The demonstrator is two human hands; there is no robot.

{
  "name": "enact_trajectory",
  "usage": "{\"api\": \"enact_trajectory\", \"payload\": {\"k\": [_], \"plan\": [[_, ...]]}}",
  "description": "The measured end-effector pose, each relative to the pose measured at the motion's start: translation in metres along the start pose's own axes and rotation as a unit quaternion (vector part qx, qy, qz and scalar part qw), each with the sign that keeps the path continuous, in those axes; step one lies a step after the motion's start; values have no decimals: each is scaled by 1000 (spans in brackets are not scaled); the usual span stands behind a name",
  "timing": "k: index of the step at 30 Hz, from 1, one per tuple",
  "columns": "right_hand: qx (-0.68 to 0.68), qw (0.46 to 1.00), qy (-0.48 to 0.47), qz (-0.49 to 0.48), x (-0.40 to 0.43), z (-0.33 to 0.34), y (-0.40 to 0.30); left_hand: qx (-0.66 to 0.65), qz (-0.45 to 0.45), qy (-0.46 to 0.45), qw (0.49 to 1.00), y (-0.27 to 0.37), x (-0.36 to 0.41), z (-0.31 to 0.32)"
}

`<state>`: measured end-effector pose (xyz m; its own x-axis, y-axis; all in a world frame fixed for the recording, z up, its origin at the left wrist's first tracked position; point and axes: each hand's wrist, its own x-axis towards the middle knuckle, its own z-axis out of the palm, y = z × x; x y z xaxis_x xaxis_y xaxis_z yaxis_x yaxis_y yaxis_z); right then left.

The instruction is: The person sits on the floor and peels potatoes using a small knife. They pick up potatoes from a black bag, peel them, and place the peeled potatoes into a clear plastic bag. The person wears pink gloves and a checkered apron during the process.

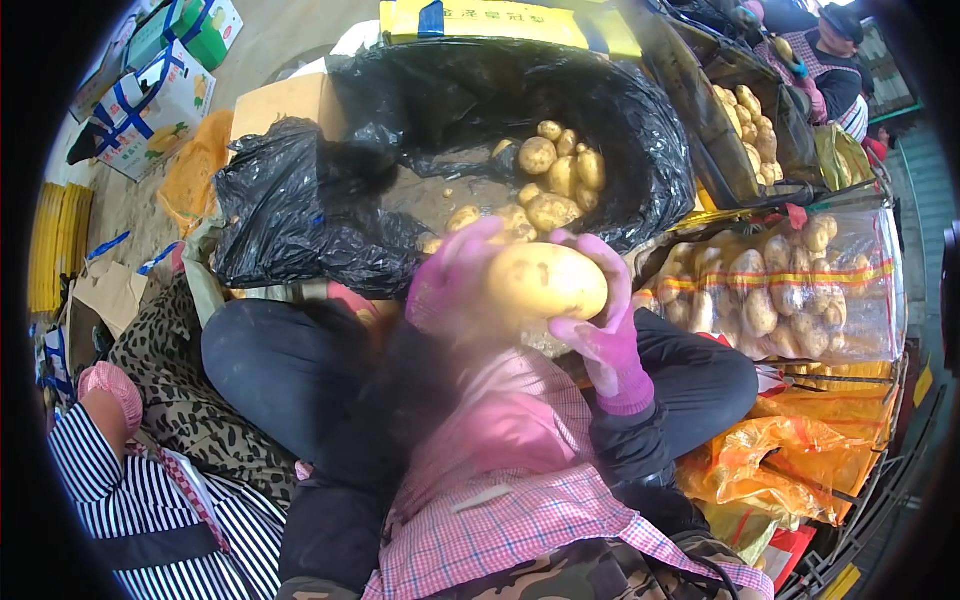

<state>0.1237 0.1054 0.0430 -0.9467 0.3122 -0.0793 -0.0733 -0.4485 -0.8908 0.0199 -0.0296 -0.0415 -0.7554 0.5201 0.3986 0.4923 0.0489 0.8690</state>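
Note:
A large pale-yellow potato (551,281) is held over my lap between my two gloved hands. My right hand (609,330), in a pink-purple knit glove, grips its right end with the thumb below and the fingers above. Around the left end curves my left hand (444,281) in a matching glove; a blur covers part of this hand and the wrist. Just beyond them, several soil-marked potatoes (553,212) lie in a wide container lined with black plastic sheeting (645,150). A pink checked apron (495,517) covers my front.
At right are a clear bag of potatoes (757,300), orange mesh bags (795,442) and a metal rack (862,525). A person in striped clothing (165,510) sits close at left. Another person (829,67) works beyond a second potato container (750,135). Printed cartons (154,124) stand at upper left.

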Motion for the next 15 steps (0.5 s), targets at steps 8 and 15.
{"api": "enact_trajectory", "payload": {"k": [8, 15], "plan": [[13, 990, -41, 132, 6, -19, -9, -351, -140, -33, 925, 61, 22, -18], [90, 991, 20, 101, -2, -14, -10, -233, -111, -12, 966, 35, 13, -11]]}}
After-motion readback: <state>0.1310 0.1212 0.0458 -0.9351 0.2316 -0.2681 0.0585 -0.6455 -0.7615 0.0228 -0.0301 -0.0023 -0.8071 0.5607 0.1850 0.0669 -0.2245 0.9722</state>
